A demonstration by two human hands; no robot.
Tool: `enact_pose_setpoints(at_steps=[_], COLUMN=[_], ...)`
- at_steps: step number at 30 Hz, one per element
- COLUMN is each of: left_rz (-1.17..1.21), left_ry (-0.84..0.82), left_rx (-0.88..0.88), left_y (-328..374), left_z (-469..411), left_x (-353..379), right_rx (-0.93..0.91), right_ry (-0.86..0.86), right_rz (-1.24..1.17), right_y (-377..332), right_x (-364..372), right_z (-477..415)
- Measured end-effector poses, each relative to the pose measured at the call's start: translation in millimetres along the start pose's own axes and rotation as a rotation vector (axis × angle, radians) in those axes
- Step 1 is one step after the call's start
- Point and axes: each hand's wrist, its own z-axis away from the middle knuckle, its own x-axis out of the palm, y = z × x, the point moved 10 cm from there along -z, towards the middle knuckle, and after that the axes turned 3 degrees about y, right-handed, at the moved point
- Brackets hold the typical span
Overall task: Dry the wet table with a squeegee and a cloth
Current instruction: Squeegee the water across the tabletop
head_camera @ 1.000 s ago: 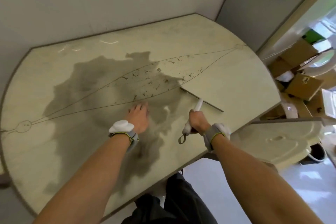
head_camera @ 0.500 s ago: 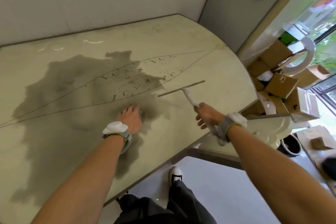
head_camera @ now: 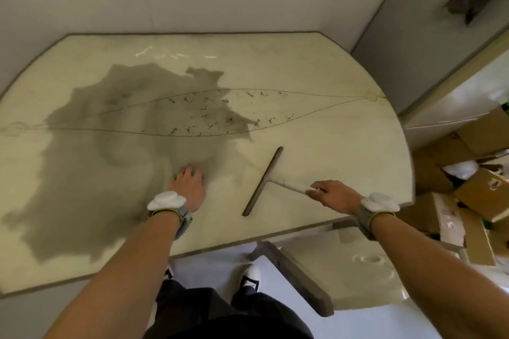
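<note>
Gripping the squeegee [head_camera: 264, 181] handle, right hand [head_camera: 332, 195] — left hand [head_camera: 190, 187] flat, fingers straight, on wet table [head_camera: 316, 69].

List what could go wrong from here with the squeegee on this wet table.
Water dragged from the dark wet patch toward the near edge of the pale table may drip by the white shoes or brown cardboard boxes.
The left hand, flat at the patch's edge, may slip or block the dark-bladed, white-handled squeegee.
</note>
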Motion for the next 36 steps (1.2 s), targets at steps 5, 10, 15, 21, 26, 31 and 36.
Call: enact_pose_setpoints(at_steps=[5, 10, 15, 21, 26, 31, 36], left_rz=[0.042, 0.060, 0.152, 0.162, 0.200, 0.217, 0.233], left_ry=[0.018, 0.107, 0.118, 0.093, 0.203, 0.229, 0.233], left_rx=[-0.160, -0.223, -0.248, -0.128, -0.141, -0.114, -0.065], left_y=[-25.5, -33.9, -45.9, -51.8, -75.6, -104.0, -127.4], left_z=[24.1, 42.2, 50.6, 48.8, 38.2, 32.3, 16.5], left_x=[-0.1, -15.0, -14.5, -2.5, -19.0, -24.7, -31.6], right_rx=[-0.144, -0.220, -0.264, -0.229, -0.160, -0.171, -0.155], right_ry=[-0.039, -0.046, 0.001, 0.046, 0.038, 0.045, 0.077], right_rz=[0.058, 0.145, 0.247, 0.206, 0.288, 0.227, 0.201], right_y=[-49.8, -100.6, -135.8, -95.9, -53.8, -115.6, -171.1], right_x=[3.0, 3.9, 7.1, -3.4, -4.8, 30.3, 50.0], right_z=[-37.0, -57.8, -67.1, -55.4, -40.2, -41.4, -50.4])
